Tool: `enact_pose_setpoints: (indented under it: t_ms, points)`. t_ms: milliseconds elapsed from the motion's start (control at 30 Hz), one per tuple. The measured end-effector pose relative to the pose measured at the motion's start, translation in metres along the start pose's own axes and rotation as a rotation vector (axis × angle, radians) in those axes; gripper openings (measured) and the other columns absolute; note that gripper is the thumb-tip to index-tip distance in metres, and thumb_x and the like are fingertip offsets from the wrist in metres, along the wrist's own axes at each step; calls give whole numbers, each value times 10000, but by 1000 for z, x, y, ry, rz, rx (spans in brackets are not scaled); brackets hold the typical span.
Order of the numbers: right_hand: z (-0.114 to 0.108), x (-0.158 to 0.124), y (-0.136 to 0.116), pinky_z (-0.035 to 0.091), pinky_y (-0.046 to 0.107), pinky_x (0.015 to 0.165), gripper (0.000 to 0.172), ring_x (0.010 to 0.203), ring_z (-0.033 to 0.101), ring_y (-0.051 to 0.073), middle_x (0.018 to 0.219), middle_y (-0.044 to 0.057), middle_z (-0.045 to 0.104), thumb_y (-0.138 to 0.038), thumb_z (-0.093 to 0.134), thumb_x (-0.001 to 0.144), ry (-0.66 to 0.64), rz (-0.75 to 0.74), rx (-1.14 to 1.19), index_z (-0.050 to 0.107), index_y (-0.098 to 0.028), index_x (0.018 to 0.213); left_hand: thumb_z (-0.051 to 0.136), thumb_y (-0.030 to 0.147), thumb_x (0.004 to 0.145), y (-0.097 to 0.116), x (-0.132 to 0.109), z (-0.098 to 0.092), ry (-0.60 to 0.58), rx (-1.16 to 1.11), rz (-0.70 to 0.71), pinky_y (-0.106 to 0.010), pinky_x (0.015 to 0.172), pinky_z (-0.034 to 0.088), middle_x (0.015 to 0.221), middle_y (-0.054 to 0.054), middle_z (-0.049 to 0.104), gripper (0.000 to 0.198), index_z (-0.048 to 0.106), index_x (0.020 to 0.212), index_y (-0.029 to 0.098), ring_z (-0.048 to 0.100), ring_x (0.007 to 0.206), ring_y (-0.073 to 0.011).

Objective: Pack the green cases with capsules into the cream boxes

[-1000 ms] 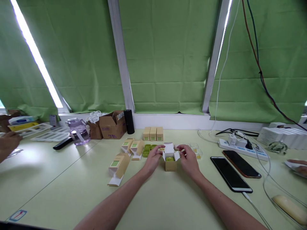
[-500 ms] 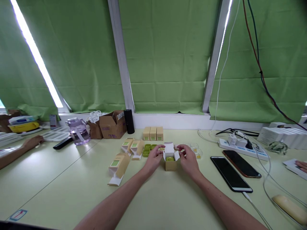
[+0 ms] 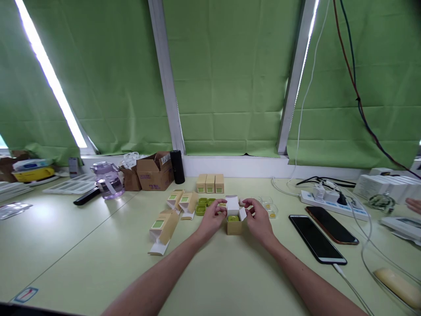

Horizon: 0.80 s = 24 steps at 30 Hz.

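A small kraft cardboard box [image 3: 234,228] stands upright on the table with its white lid flap [image 3: 232,202] raised at the back. Inside it a green container [image 3: 233,218] shows at the opening. My left hand [image 3: 212,217] is closed at the box's left edge, fingertips pinched by the side flap. On the other side, my right hand [image 3: 258,218] pinches the white right flap [image 3: 242,213]. Several green containers [image 3: 201,209] sit just behind my left hand. Clear round cups [image 3: 271,210] with yellow spots lie behind my right hand.
Opened kraft boxes [image 3: 163,226] lie to the left, and three closed ones [image 3: 210,184] stand at the back. Two phones [image 3: 317,239], a power strip [image 3: 335,206] and cables are on the right. A purple jug [image 3: 108,182] stands left. Another person's hand [image 3: 413,205] shows far right.
The box's left white flap shows less beside my left hand; my hands have hardly moved. The co-worker's arm at far left has left view; the hand at far right has moved up.
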State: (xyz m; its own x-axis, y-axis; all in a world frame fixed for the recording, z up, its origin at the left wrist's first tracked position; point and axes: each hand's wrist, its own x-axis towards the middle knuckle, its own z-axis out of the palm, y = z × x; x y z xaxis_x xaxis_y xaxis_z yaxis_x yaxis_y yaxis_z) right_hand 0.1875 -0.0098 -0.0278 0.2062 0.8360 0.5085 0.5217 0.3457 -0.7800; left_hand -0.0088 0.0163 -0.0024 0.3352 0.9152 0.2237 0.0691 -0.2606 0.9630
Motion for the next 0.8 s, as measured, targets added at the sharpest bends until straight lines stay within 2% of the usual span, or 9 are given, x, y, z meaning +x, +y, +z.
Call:
enact_pose_setpoints:
  t_ms: [400,633,800]
  points:
    - [1,0,2,515,349,673,299,721,611,203,1047,85,691,-245,489,860,8,-26,11,650,-222,1111,742,384,850,-5,1,1,-2,35,33,-346,862,487,842,-25,699,417,585,1190,200,678,895,-218]
    - [1,0,1,516,343,662,288,712,615,198,1051,80,687,-252,493,868,1,-16,12,645,-227,1111,732,374,862,-7,3,1,-5,106,36,-365,900,459,869,-36,721,426,574,1212,190,687,898,-220]
    - [1,-1,0,513,342,651,297,707,620,200,1041,80,693,-259,495,869,5,-18,17,644,-225,1124,740,390,854,-5,2,1,-10,90,35,-352,871,476,862,-32,713,439,571,1210,195,689,900,-219]
